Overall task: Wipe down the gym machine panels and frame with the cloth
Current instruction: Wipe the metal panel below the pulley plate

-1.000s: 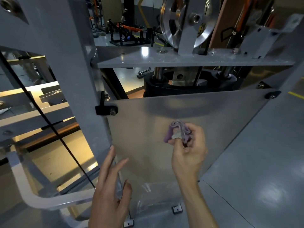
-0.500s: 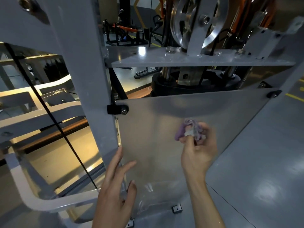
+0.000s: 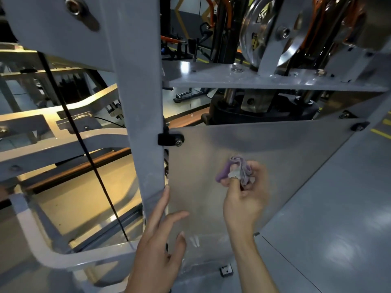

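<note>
Head view: right hand [image 3: 243, 199] grips cloth [image 3: 237, 171] against panel [image 3: 285, 157].

Grey glossy floor [image 3: 330, 240] carries it all: the machine's grey frame [image 3: 139, 115] stands on it, yellow lines [image 3: 380, 132] at the floor's right edge.

A single wide-angle head-worn camera looks forward and down from close range at a gym machine's translucent frosted side panel [image 3: 275, 149], just beside its grey painted steel upright post [image 3: 139, 102]. A shiny silver pulley wheel [image 3: 264, 28] fills the upper right, with grey polished floor [image 3: 338, 229] at lower right.
</note>
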A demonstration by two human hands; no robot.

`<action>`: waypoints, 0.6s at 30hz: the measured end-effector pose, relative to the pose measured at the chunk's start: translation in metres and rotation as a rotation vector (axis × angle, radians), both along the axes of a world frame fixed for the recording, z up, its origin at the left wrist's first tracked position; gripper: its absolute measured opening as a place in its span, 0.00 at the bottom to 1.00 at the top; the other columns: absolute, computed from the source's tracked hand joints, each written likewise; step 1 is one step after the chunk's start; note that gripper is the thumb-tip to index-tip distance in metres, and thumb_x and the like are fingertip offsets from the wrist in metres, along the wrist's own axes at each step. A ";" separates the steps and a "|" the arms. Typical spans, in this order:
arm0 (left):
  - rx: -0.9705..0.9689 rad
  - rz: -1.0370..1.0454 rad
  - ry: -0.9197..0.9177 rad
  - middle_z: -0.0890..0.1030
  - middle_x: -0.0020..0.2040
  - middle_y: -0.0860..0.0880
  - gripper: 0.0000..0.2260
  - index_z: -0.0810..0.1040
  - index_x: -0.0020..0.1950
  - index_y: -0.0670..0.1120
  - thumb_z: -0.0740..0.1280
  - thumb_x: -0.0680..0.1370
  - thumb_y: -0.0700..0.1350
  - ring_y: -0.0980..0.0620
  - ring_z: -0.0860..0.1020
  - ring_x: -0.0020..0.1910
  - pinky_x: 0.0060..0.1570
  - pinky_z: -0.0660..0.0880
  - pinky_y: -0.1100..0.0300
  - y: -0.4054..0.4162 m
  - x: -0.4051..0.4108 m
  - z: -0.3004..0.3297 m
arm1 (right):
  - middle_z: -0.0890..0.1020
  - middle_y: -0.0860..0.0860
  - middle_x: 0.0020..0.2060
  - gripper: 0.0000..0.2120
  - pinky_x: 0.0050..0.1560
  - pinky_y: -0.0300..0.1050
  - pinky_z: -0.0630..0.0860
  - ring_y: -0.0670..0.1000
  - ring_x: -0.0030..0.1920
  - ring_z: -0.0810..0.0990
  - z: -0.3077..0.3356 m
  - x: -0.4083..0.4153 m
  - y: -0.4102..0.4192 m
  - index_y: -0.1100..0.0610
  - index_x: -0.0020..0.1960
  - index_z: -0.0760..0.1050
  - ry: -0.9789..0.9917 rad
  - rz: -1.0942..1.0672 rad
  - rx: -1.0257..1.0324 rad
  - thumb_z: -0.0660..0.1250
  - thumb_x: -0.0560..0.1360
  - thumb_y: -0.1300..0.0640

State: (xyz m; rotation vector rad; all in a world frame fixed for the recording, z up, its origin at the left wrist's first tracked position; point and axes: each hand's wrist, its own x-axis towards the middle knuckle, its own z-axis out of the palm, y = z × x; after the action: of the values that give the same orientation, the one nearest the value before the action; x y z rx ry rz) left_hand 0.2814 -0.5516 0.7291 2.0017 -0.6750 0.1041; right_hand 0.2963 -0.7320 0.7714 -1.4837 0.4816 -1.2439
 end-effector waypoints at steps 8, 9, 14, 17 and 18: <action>0.008 -0.059 -0.014 0.52 0.83 0.63 0.22 0.77 0.58 0.62 0.73 0.76 0.35 0.61 0.59 0.80 0.69 0.60 0.73 0.005 0.001 0.002 | 0.82 0.61 0.44 0.20 0.41 0.58 0.84 0.59 0.39 0.83 0.001 -0.002 0.005 0.53 0.50 0.75 0.004 0.068 0.029 0.63 0.71 0.77; 0.017 -0.068 -0.003 0.51 0.83 0.64 0.22 0.78 0.57 0.62 0.74 0.76 0.35 0.61 0.59 0.80 0.67 0.60 0.75 0.005 0.002 0.002 | 0.82 0.62 0.43 0.19 0.41 0.59 0.84 0.59 0.39 0.84 0.000 -0.001 -0.001 0.54 0.50 0.75 0.014 0.019 0.052 0.63 0.71 0.77; 0.017 -0.087 0.006 0.50 0.83 0.65 0.19 0.78 0.56 0.60 0.74 0.76 0.36 0.64 0.60 0.79 0.58 0.65 0.80 0.006 0.004 0.004 | 0.81 0.51 0.48 0.17 0.45 0.50 0.82 0.54 0.45 0.83 -0.002 0.006 0.049 0.52 0.54 0.76 0.098 0.156 -0.155 0.66 0.70 0.68; 0.039 -0.091 -0.016 0.49 0.83 0.65 0.17 0.78 0.58 0.60 0.74 0.77 0.39 0.64 0.58 0.79 0.69 0.65 0.63 0.008 0.006 0.004 | 0.78 0.45 0.48 0.12 0.42 0.49 0.81 0.50 0.46 0.81 0.001 0.006 0.062 0.54 0.54 0.78 0.139 0.198 -0.339 0.67 0.72 0.62; 0.031 -0.098 -0.020 0.50 0.83 0.65 0.17 0.77 0.57 0.61 0.73 0.77 0.39 0.64 0.59 0.79 0.69 0.64 0.62 0.009 0.007 0.003 | 0.78 0.44 0.48 0.12 0.41 0.53 0.82 0.52 0.46 0.81 0.004 0.006 0.058 0.54 0.55 0.78 0.131 0.183 -0.326 0.67 0.72 0.61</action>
State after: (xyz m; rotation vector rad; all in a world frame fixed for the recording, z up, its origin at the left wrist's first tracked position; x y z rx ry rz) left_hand 0.2879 -0.5424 0.7325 1.9957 -0.7901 0.0557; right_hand 0.3025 -0.6740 0.7754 -1.8490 0.2270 -1.1213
